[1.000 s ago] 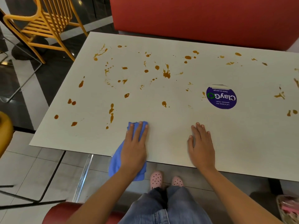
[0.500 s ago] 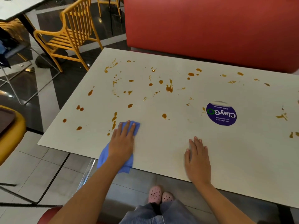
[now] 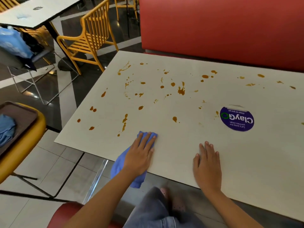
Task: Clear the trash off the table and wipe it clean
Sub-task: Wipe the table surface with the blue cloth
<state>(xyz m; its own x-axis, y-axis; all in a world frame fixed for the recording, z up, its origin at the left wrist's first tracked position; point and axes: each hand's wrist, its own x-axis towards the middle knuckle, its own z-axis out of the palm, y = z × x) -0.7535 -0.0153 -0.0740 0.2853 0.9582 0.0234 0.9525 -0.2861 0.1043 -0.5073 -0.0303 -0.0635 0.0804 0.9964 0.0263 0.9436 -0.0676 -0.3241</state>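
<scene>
head view: blue cloth (image 3: pixel 125 169) under left hand's (image 3: pixel 139 156) flat fingers (image 3: pixel 147 141)

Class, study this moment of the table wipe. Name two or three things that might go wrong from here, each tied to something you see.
1. Much of the blue cloth hangs off the near edge of the table; the left hand presses only a small part, so it may smear the sauce spots rather than lift them.
2. The upper edge of the purple sticker looks peeled; a wipe across might lift it further.
</scene>
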